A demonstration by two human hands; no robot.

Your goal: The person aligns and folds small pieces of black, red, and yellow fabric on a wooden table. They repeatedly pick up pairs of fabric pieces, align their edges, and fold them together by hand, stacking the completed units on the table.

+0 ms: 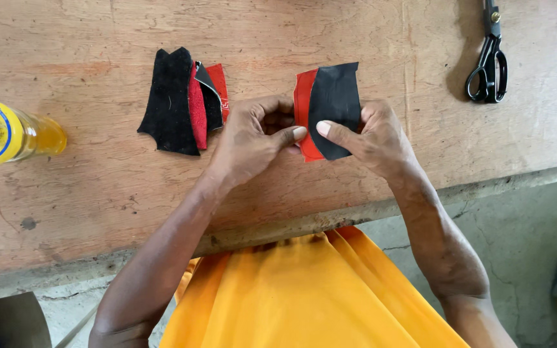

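Note:
My left hand point(253, 135) and my right hand point(375, 135) meet over the wooden table point(98, 187). Between their thumbs and fingers they pinch a stacked pair of cut pieces: a black piece point(334, 103) lying on top of a red piece point(303, 109). The red one shows only along the left edge. To the left of my left hand lies a small pile of similar cut pieces point(183, 100), black and red, flat on the table and untouched.
Black-handled scissors point(488, 64) lie at the far right of the table. A yellow bottle point(8, 132) lies on its side at the left edge. The table's front edge runs just above my orange garment point(304, 296). Concrete floor shows at the right.

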